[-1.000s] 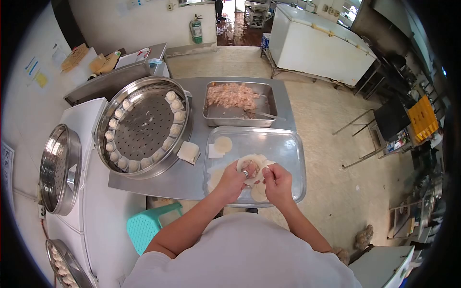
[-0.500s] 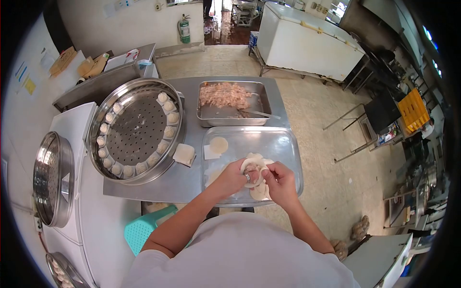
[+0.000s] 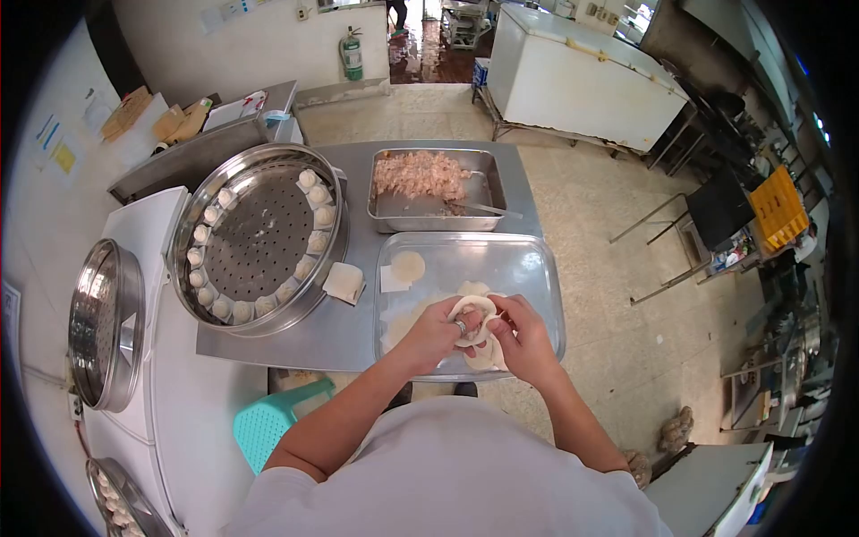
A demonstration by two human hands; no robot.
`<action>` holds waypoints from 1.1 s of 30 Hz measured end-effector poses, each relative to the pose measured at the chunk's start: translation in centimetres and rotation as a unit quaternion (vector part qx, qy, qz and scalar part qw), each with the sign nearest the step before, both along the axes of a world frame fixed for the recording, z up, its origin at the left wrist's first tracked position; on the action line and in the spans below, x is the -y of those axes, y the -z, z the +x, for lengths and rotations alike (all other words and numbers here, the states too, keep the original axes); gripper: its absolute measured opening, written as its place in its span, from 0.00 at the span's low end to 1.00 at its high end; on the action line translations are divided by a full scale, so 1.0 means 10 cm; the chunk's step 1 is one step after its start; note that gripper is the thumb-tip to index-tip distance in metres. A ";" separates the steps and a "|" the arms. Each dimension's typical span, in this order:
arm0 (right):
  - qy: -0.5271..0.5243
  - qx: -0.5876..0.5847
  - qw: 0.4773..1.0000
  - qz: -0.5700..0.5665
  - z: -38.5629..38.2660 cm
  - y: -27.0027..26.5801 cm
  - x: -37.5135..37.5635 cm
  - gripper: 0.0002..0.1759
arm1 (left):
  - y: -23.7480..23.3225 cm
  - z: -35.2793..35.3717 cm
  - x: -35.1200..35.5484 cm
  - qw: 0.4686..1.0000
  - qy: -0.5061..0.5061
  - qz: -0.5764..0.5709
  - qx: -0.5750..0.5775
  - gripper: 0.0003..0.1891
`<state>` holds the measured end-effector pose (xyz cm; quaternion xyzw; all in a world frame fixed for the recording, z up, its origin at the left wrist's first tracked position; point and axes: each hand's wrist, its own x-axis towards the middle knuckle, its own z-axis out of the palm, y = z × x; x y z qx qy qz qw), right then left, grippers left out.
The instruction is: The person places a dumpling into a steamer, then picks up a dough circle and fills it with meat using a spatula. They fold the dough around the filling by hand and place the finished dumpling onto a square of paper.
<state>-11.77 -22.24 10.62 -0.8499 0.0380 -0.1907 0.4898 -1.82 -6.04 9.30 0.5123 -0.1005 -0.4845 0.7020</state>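
My left hand (image 3: 428, 340), with a ring on a finger, cups a round dough wrapper (image 3: 484, 305) with pinkish meat filling inside; its thumb rests in the middle. At the wrapper's right edge, my right hand (image 3: 526, 338) pinches the dough between thumb and fingers. Both hands are above a shallow metal tray (image 3: 540, 268). More flat dough rounds (image 3: 488, 360) lie under and around them, partly hidden. Another dough round (image 3: 409, 266) lies at the tray's upper left, partly over a white paper square (image 3: 390, 283).
Behind the tray stands a deep metal pan (image 3: 385, 221) holding ground meat filling (image 3: 420, 174) and a metal utensil (image 3: 488, 210). A perforated steamer (image 3: 242, 264) at left has filled buns (image 3: 242, 311) along its wall. Paper squares (image 3: 344, 282) are stacked beside it. A green stool (image 3: 267, 421) is below.
My fingers have shifted slightly around the wrapper's rim, and the wrapper has turned a little in my hands. The whole view has shifted slightly.
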 end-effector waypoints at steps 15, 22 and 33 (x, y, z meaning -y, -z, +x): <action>0.015 0.029 0.996 -0.086 -0.05 0.12 0.06 0.02 | 0.02 0.00 0.07 0.998 -0.021 0.051 0.028 0.14; -0.059 -0.002 0.995 -0.074 0.02 -0.06 0.10 0.05 | 0.11 0.15 -0.05 0.989 0.079 0.034 0.123 0.11; -0.031 0.040 0.986 -0.157 0.12 0.07 0.04 0.04 | 0.03 0.30 -0.09 0.993 0.050 0.071 0.080 0.12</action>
